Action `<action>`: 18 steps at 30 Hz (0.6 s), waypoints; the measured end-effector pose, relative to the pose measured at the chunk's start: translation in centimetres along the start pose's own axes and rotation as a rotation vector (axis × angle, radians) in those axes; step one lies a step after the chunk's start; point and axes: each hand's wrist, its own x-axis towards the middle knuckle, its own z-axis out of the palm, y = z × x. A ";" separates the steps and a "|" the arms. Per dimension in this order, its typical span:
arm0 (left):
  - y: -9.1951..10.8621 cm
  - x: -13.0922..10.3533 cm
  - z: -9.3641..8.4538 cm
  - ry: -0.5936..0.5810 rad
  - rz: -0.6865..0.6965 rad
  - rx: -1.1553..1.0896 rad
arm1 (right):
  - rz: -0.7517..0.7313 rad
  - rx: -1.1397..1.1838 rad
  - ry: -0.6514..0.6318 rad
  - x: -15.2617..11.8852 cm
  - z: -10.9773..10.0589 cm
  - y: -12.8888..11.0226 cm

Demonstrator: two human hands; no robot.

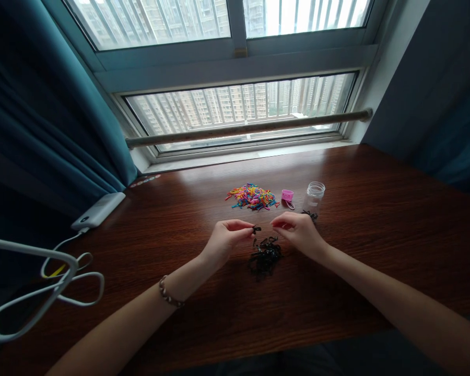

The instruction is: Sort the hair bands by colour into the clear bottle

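Observation:
My left hand (226,241) pinches a small black hair band (256,229), looped like a little bow, between thumb and fingertips. Just to its right my right hand (300,231) has thumb and fingers closed together; whether anything is between them I cannot make out. Below both hands lies a loose pile of black bands (265,254) on the brown wooden table (196,324). A smaller clump of black bands (312,215) lies behind my right hand, partly hidden by it. Farther back sits a heap of colourful small bands (253,197).
A clear jar (315,190) stands lidless at the back right. Beside it is a pink cap with a loop (287,196). On the left are a white power bank (98,211) and a white cable (68,261). The window (238,109) borders the table's far edge.

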 end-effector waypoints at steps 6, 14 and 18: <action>3.8 1.4 -0.2 -0.054 0.398 0.336 | 0.015 -0.143 -0.260 -0.6 0.1 0.9; 9.6 6.7 4.1 -0.391 0.772 0.575 | -0.004 -0.233 -0.263 -1.1 1.2 1.2; 11.8 8.6 7.7 -0.503 0.927 0.759 | 0.000 -0.263 -0.250 -1.2 1.4 1.1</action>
